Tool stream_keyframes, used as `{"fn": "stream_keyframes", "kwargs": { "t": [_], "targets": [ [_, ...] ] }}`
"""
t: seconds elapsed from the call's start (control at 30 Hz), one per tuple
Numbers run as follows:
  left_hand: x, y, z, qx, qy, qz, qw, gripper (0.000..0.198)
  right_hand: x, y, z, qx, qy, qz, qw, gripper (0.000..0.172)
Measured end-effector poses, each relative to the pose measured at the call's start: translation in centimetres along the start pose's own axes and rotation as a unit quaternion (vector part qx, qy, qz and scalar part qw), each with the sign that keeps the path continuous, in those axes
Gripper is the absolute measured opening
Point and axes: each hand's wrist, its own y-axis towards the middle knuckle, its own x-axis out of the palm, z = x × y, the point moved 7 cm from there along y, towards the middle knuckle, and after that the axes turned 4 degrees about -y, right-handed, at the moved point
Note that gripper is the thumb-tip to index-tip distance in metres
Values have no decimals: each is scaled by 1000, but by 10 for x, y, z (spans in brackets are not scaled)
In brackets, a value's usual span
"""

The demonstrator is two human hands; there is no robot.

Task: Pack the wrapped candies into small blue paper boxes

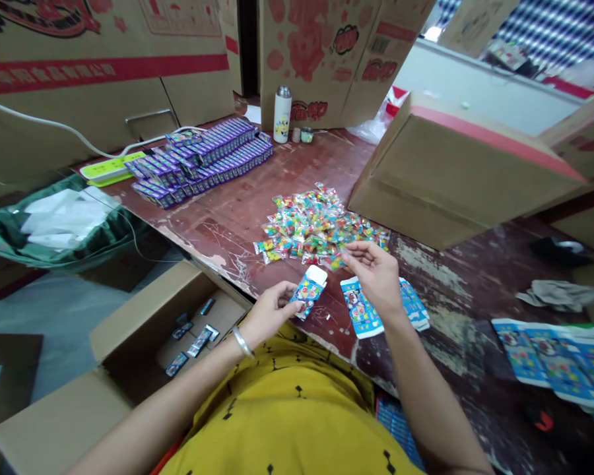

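My left hand grips a small blue printed box with its white top flap open, held just above the near edge of the worn red table. My right hand hovers at the near side of a pile of small colourful sachets, fingers curled as if pinching; what they pinch I cannot make out. Under my right wrist lies a short stack of flat unfolded blue boxes.
Rows of filled purple boxes lie at the far left of the table. A big carton lies tilted on the right. More flat blue boxes lie at the right edge. An open carton with a few boxes stands below left. A flask stands at the back.
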Motion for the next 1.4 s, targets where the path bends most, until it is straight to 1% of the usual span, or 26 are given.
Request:
{"fn": "stream_keyframes", "kwargs": {
  "t": [0.07, 0.1, 0.2, 0.27, 0.43, 0.5, 0.53, 0.6, 0.67, 0.73, 0.77, 0.83, 0.9, 0.97, 1.03, 1.07, 1.1, 1.13, 1.2, 1.3, 1.4],
  "targets": [
    [10, 2, 3, 21, -20, -4, 1000, 29, 6, -8, -12, 4, 24, -14, 1000, 20],
    [12, 2, 6, 33, -28, -3, 999, 29, 9, -12, -18, 1, 17, -20, 1000, 18],
    [12, -1, 13, 58, -39, 11, 997, 29, 14, -20, -30, -24, -49, -34, 998, 14],
    [10, -3, 15, 61, -36, 20, 997, 27, 14, -23, -36, -51, -95, -34, 994, 12],
    [14, -8, 18, 63, -25, 24, 997, 26, 20, -27, -43, -116, -169, -55, 977, 11],
    [16, -9, 22, 78, -36, 34, 996, 31, 23, -28, -42, -127, -176, -64, 974, 13],
    [17, -10, 25, 88, -44, 40, 994, 38, 23, -29, -41, -129, -168, -68, 975, 16],
    [17, -12, 31, 114, -55, 56, 990, 54, 25, -32, -36, -109, -115, -86, 984, 19],
    [17, -14, 36, 134, -64, 55, 987, 63, 27, -38, -25, -49, -12, -107, 993, 23],
    [19, -14, 38, 140, -71, 37, 987, 59, 32, -46, -12, 15, 80, -110, 991, 31],
    [21, -14, 38, 138, -73, 26, 987, 55, 34, -50, -7, 36, 106, -104, 988, 31],
    [24, -14, 35, 126, -72, 6, 989, 46, 38, -57, -1, 45, 114, -87, 989, 22],
    [26, -13, 33, 116, -74, -8, 991, 40, 40, -61, 0, 25, 93, -67, 993, 13],
    [28, -13, 32, 115, -90, -15, 989, 38, 40, -61, -4, -1, 84, -42, 996, 13],
    [26, -12, 33, 117, -119, -7, 986, 41, 39, -60, -7, -11, 113, -18, 993, 11],
    [25, -12, 33, 114, -137, -1, 984, 43, 39, -59, -8, -7, 137, -9, 991, 12],
    [24, -12, 32, 110, -152, 6, 982, 45, 39, -58, -8, 2, 160, -5, 987, 18],
    [23, -12, 30, 105, -161, 11, 981, 48, 40, -57, -8, 12, 177, -9, 984, 22],
    [21, -13, 27, 99, -155, 16, 983, 50, 43, -54, -9, 30, 189, -35, 981, 20],
    [17, -15, 26, 111, -96, 33, 989, 49, 48, -49, -9, 59, 171, -93, 979, 19],
    [15, -18, 31, 128, -37, 30, 991, 48, 48, -43, -2, 94, 134, -128, 978, 24]
  ]
}}
